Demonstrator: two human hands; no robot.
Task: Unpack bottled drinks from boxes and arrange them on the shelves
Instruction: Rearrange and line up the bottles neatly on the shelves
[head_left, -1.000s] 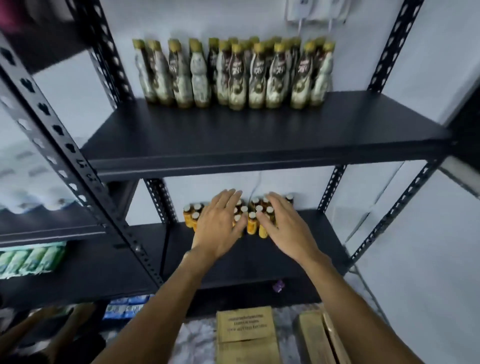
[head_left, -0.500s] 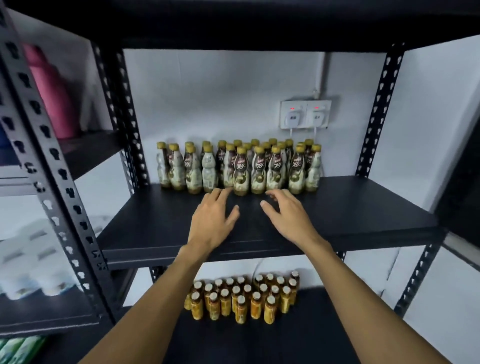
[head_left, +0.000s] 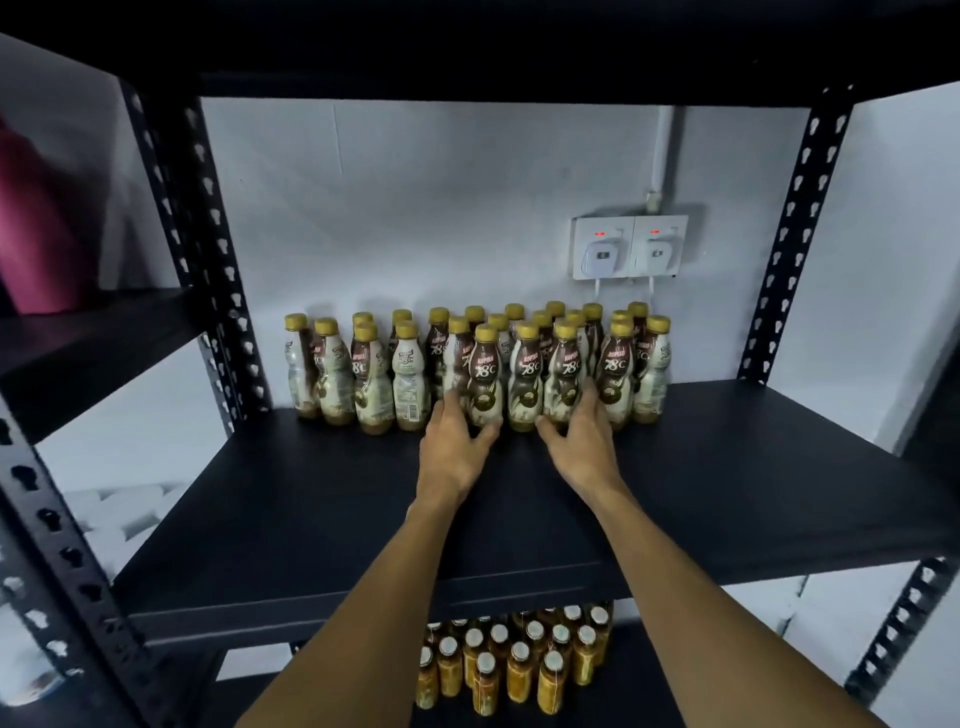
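Black steel shelving stands against a white wall (head_left: 415, 208), with perforated posts (head_left: 795, 234) rising at either side. On the middle shelf (head_left: 753, 467), pushed back near the wall, a cluster of bottles (head_left: 524, 374) stands upright in uneven rows. They have gold caps and brown-and-cream labels. A double socket (head_left: 629, 247) with two plugs and red lights sits on the wall above the cluster's right end.

Both bare arms reach forward over the shelf's front edge, roughly parallel, palms down. The left grip (head_left: 454, 449) lies at the foot of the front row. Its fingers stretch forward, blurred, against a bottle's lower body, and its thumb splays to the right. The right grip (head_left: 584, 441) mirrors it just beside, with fingers extended along a bottle's side and thumb pointing left. Front-row bottles stand between the two sets of fingers. Both grips are apart, with fingers uncurled and touching the bottles rather than clamped round any.

On the shelf below, orange bottles (head_left: 519, 670) with white caps stand grouped, partly hidden by the middle shelf. A blurred pink shape (head_left: 36, 218) sits on a neighbouring shelf at far left.
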